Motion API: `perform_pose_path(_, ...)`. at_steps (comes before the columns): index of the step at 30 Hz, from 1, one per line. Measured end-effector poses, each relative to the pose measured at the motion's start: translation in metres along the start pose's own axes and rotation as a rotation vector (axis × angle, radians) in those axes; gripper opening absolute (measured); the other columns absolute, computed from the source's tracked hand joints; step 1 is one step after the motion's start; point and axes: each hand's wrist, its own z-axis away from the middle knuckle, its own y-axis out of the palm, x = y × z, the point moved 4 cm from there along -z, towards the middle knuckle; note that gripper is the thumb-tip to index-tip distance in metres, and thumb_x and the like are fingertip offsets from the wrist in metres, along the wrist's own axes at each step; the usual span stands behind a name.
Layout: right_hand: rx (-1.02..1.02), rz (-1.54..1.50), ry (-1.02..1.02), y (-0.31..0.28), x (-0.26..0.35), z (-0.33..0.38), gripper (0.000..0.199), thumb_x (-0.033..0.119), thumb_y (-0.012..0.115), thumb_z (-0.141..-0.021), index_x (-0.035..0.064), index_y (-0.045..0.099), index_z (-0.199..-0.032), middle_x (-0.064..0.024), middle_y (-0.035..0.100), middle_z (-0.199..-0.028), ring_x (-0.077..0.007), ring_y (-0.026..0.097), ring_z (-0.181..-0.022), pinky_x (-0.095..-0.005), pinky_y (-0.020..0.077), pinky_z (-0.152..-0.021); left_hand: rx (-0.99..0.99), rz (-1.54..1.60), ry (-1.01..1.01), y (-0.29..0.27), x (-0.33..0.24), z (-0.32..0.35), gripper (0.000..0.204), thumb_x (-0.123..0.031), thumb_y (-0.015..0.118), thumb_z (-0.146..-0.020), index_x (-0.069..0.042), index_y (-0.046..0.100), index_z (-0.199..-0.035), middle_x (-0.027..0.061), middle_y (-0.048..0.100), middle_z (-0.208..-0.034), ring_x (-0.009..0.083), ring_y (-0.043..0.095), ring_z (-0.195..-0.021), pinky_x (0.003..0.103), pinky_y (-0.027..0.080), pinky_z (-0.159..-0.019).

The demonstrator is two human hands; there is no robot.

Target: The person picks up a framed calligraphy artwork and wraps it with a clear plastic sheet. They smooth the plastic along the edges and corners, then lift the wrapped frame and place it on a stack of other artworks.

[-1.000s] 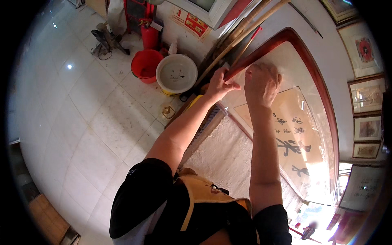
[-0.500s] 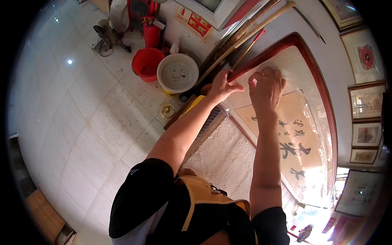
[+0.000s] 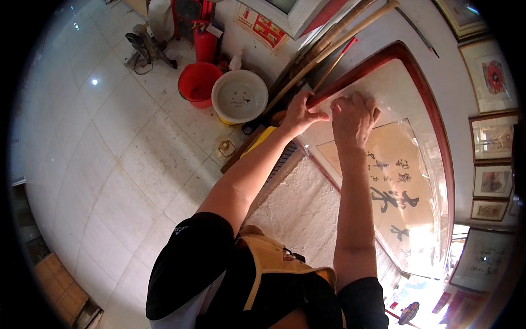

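A large board with a dark red wooden rim (image 3: 433, 115) lies in front of me on the right. On it rests a tan calligraphy sheet (image 3: 402, 159) with black brushed characters. Glossy, wrinkled clear film (image 3: 433, 186) shows along the sheet's far side. At the board's left corner is my left hand (image 3: 298, 116), thumb stretched away from the fingers, which lie against the rim. My right hand (image 3: 353, 120) presses on the pale surface beyond the sheet, fingers curled in. What its fingertips pinch, if anything, is hidden.
Left of the board stand a white basin (image 3: 239, 97), a red bucket (image 3: 198, 85) and a red fire extinguisher (image 3: 205, 44). Long wooden poles (image 3: 334, 46) lean at the wall. Framed pictures (image 3: 493, 137) hang at right. A glass jar (image 3: 226, 147) sits on the tiled floor.
My right hand has shifted slightly left over the board, its fingers bunched a little differently. The left hand stays at the corner. The whole view has moved very slightly.
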Motion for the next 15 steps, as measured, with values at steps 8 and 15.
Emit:
perform_pose_path(8,0.047,0.031,0.084,-0.007,0.016,0.004,0.013,0.023,0.073,-0.075,0.0164,0.075,-0.086,-0.0002,0.063,-0.096,-0.0222,0.055,-0.099,-0.0381,0.0409,-0.089,-0.004,-0.029,-0.037,0.005,0.013,-0.001,0.065,-0.031,0.095,-0.062,-0.003,0.06,-0.109,0.012,0.062,-0.096,0.0281,0.062,-0.088,0.038,0.051,-0.08)
perform_pose_path(15,0.006,0.026,0.186,0.008,0.015,0.005,0.016,0.023,0.079,-0.074,0.0221,0.076,-0.09,0.0027,0.061,-0.094,-0.0216,0.057,-0.098,-0.039,0.0414,-0.088,0.034,0.041,0.124,-0.002,0.013,0.0,0.064,-0.027,0.093,-0.065,-0.002,0.06,-0.113,0.0145,0.063,-0.099,0.0318,0.062,-0.094,0.04,0.051,-0.084)
